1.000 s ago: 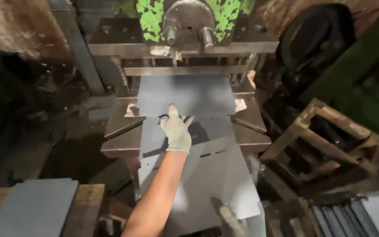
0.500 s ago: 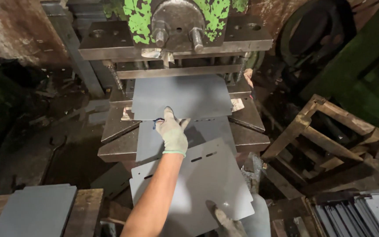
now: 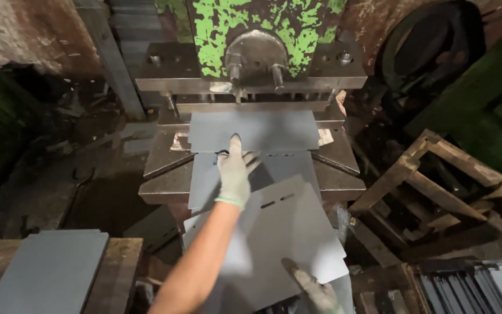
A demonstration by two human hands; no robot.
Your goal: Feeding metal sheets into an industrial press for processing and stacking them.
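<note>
**No packaging, labels or screens in view**

No package, label, sign or screen shows anywhere in this view. The workshop scene holds only bare metal, timber and peeling paint, with 0 printed surfaces to describe.

Materials and finishes at the press station

The sheet under the ram [image 3: 254,131] is flat grey metal with a smooth, matt finish; the slotted sheet [image 3: 289,232] lower down has the same dull grey surface. The left hand [image 3: 235,174] and right hand [image 3: 315,288] wear pale knitted cloth gloves, soiled and coarse in texture. The press head [image 3: 251,35] is cast metal under flaking green paint, with bare dark steel exposed. The press bed [image 3: 164,183] is worn, unpainted steel, dull and grimy. The stack of sheets [image 3: 47,273] is matt grey metal on a rough, weathered wooden bench [image 3: 120,256]. The wooden frame [image 3: 437,180] is raw, rough timber.
</note>
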